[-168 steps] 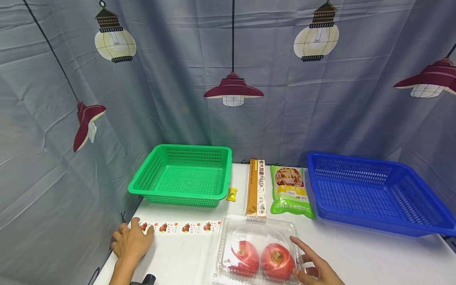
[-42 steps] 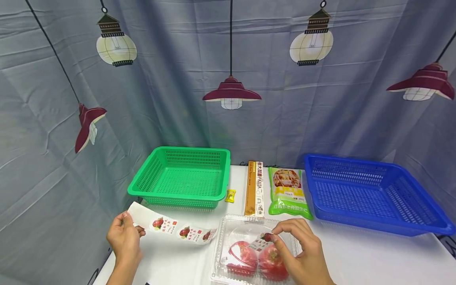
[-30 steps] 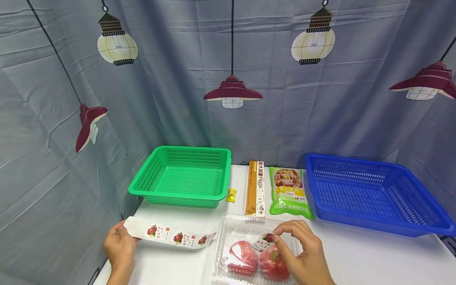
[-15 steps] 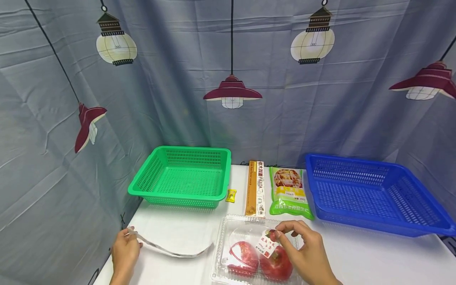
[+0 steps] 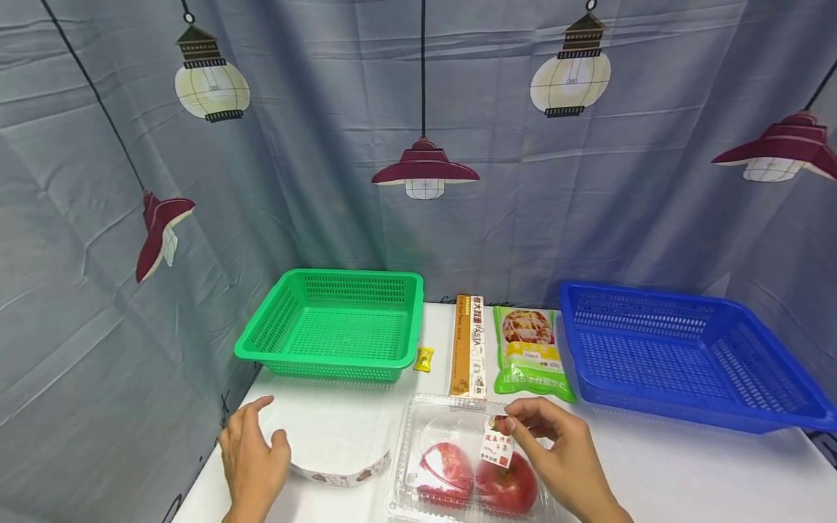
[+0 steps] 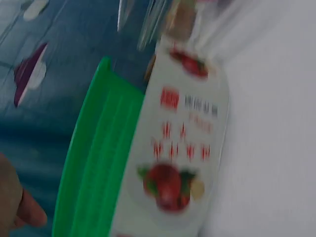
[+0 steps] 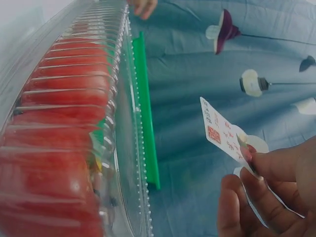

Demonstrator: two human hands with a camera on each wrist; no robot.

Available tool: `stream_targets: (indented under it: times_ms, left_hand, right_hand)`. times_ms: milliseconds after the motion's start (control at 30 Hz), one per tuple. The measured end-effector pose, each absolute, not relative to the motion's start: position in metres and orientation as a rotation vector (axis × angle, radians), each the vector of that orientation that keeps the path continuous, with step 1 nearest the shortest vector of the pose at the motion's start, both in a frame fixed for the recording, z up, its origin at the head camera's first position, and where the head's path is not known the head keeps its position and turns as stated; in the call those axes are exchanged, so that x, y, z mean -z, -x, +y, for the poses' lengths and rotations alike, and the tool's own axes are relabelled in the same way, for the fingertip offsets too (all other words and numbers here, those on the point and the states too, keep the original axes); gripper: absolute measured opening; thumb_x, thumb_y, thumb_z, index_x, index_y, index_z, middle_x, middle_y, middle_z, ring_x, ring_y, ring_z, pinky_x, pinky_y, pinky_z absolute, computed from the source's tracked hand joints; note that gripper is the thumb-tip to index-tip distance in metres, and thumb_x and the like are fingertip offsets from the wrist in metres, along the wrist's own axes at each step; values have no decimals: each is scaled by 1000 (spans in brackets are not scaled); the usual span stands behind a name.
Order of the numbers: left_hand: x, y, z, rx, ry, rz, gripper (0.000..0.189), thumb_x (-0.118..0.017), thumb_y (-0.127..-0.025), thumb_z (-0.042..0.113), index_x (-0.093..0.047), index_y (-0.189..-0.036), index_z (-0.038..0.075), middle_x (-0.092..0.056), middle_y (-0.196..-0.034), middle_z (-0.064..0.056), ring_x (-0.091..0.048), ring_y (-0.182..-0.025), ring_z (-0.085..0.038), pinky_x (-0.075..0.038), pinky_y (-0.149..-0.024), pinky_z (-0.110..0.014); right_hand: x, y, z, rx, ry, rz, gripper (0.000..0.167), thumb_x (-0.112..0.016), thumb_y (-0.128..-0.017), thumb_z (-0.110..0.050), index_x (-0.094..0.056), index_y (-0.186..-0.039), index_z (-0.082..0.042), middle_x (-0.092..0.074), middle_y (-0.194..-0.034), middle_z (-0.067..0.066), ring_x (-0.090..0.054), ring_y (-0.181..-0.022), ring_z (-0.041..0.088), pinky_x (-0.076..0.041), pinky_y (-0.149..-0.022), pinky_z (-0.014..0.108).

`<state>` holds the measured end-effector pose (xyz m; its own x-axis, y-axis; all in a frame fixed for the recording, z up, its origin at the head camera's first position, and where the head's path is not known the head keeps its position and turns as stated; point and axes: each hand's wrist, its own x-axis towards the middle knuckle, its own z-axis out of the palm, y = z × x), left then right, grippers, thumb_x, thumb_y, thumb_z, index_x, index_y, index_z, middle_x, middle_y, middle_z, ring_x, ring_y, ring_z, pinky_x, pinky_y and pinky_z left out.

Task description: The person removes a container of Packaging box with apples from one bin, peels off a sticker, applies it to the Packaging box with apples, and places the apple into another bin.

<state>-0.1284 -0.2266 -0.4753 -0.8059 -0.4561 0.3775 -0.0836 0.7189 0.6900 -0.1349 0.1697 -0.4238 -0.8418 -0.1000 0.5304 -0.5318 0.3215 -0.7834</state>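
Observation:
My right hand [image 5: 562, 454] pinches an apple sticker label [image 5: 497, 447] between thumb and index finger, over a clear plastic clamshell box [image 5: 400, 472]. In the right wrist view the label [image 7: 221, 131] hangs by one corner, and a white edge shows among the lower fingers. Two red apples, a left apple [image 5: 447, 476] and a right apple [image 5: 506, 485], lie inside the closed box. My left hand [image 5: 253, 457] has thumb and index finger spread apart, beside a curling strip of labels [image 5: 353, 478]. In the left wrist view the strip [image 6: 173, 133] stands away from the fingers [image 6: 32, 210].
A green basket [image 5: 418, 319] stands at back left, a blue basket [image 5: 578, 349] at back right. Between them lie a small yellow packet [image 5: 423, 359], a pasta box [image 5: 467, 345] and a green food bag [image 5: 532, 352]. A grey curtain [image 5: 327, 218] closes off the back.
My left hand has let go of the label strip and moved right, fingers opening. Earlier my right hand moved from the box's side to holding a label; that label now hangs more upright.

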Motion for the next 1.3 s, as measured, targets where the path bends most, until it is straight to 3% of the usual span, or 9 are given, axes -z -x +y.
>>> stream_targets:
  times_ms: [200,367,433,633,733,967,1300]
  left_hand:
    - [461,128,-183,1030,109,-2370,45,-63,-81,-10,-60,-122,7,-60,-119,-2,-53,-108,-18,-45,-81,-41]
    - [455,125,-149,1103,441,-2491,46,-69,-87,3,-57,-129,19,-58,-119,17,-57,-99,-6,-51,-74,-34]
    - [455,124,-140,1091,508,-2545,45,-68,-91,11,-54,-132,23,-56,-122,19,-57,-96,-5,-51,-73,-32]
    - [459,121,-127,1047,600,-2683,44,-58,-100,34,-47,-141,23,-55,-130,5,-60,-90,-11,-47,-62,-29]
    - [462,118,-126,1035,633,-2731,51,-56,-99,40,-43,-145,23,-55,-128,1,-59,-81,-6,-43,-59,-27]
    - [469,116,-125,1122,659,-2724,55,-63,-96,33,-44,-147,20,-58,-125,-5,-51,-62,6,-42,-60,-24]
    - [471,115,-124,1255,676,-2690,51,-63,-97,29,-48,-145,20,-63,-120,-11,-53,-54,5,-46,-62,-26]
  right_hand:
    - [422,135,169,-1654,-480,-2231,22,-73,-83,8,-69,-102,-3,-70,-85,2,-69,-71,16,-57,-60,31]
    - [422,138,170,-1696,-481,-2248,30,-75,-80,10,-67,-109,2,-69,-84,4,-69,-70,16,-57,-58,32]
    - [422,139,171,-1708,-473,-2255,32,-75,-80,10,-67,-109,1,-69,-83,4,-69,-69,16,-57,-58,32]
    - [424,143,169,-1722,-383,-2310,28,-76,-79,10,-70,-104,1,-69,-80,2,-67,-64,15,-56,-58,32]
    - [426,146,168,-1748,-345,-2344,27,-76,-78,10,-70,-102,1,-69,-78,3,-67,-63,16,-56,-58,31]
    - [435,153,164,-1715,-357,-2453,28,-76,-78,11,-70,-102,-1,-69,-78,3,-67,-63,15,-56,-59,28]
    - [448,154,155,-1632,-452,-2509,28,-75,-79,12,-69,-103,-2,-68,-77,3,-66,-61,12,-55,-58,28]
